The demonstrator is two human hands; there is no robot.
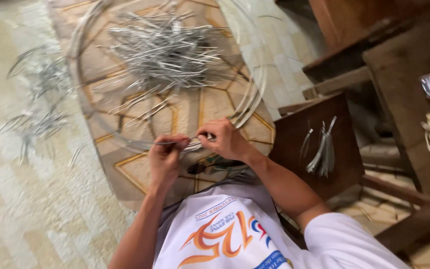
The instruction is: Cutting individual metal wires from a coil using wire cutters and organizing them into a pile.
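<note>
Both forearms are raised from the near edge, elbows bent, wrists brought together over the patterned floor. L hand (pixel 165 157) is pinched shut on one end of a thin metal wire strip (pixel 187 141); R hand (pixel 223 139) is closed w/ fingertips on the other end, strip held level btwn them. A large wire hoop (pixel 255 94) is seen just beyond the hands, w/ a pile of cut wire pieces (pixel 162 50) farther off inside it. More pieces (pixel 41 119) are scattered far left. A wooden stool (pixel 294 149) w/ a wire bundle (pixel 322 152) sits right, close to the R forearm; open floor lies near left.
</note>
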